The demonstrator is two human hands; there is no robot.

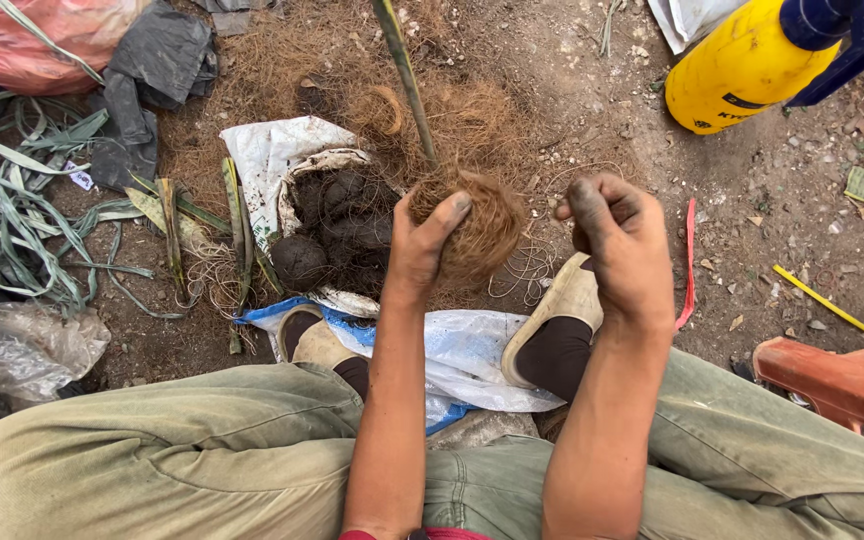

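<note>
Left hand: the left hand (420, 250) wraps a ball of brown coconut fibre (472, 228), thumb pressed across its near face.
Right hand: the right hand (620, 240), soil-blackened, is curled shut just right of the ball, fingertips pinched together; what they pinch cannot be told.
Stem: a green stem (404, 75) rises from the ball, away from both hands.
Sack: an open white sack of dark soil (337, 215) lies just left of the left hand.

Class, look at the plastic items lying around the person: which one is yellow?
The yellow sprayer tank at top right, with a blue top. The plastic bags are red, black or clear.
</note>
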